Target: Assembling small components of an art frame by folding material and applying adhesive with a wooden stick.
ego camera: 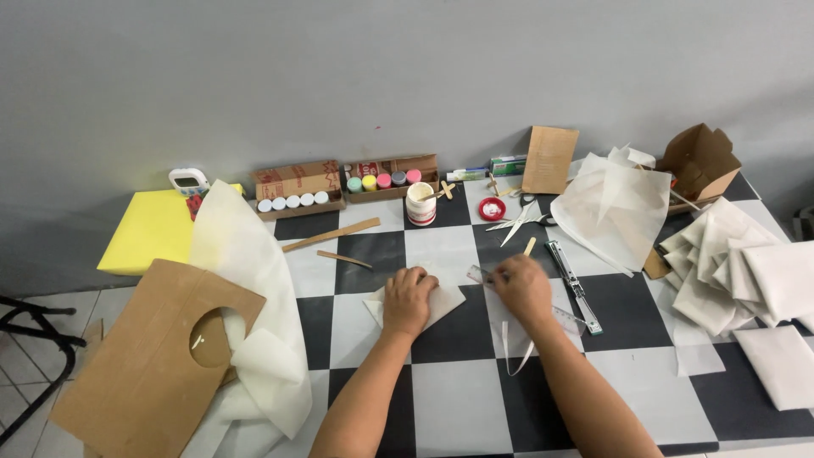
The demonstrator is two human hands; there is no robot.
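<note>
Everything lies on a checkered table point(441, 399), and places here are given from the glue jar point(420, 204) standing near its back edge.

Far left of the jar sits a yellow block point(148, 231), with a small white timer point(188, 180) behind it. Left and nearer than the jar, a cardboard sheet point(127, 365) with a round hole lies over white fabric point(254, 280). Just left of the jar stand two open paint boxes point(298, 191), one with white pots, the other with coloured ones. Two wooden sticks point(331, 235) lie in front of those boxes.

Straight in front of the jar, the left hand point(409, 302) presses flat, fingers spread, on a folded white paper point(445, 298); it pins the sheet rather than grasping it. In front and slightly right of the jar, the right hand point(523, 288) rests on a clear ruler point(480, 274), fingers curled over it; whether they pinch it I cannot tell.

Just right of the jar lies a red lid point(492, 209), then scissors point(530, 219). A metal stapler point(574, 284) lies right of the right hand. Further right are a brown card point(549, 159), loose tissue sheets point(615, 208), an open carton point(699, 161) and folded white paper stacks point(750, 271).
</note>
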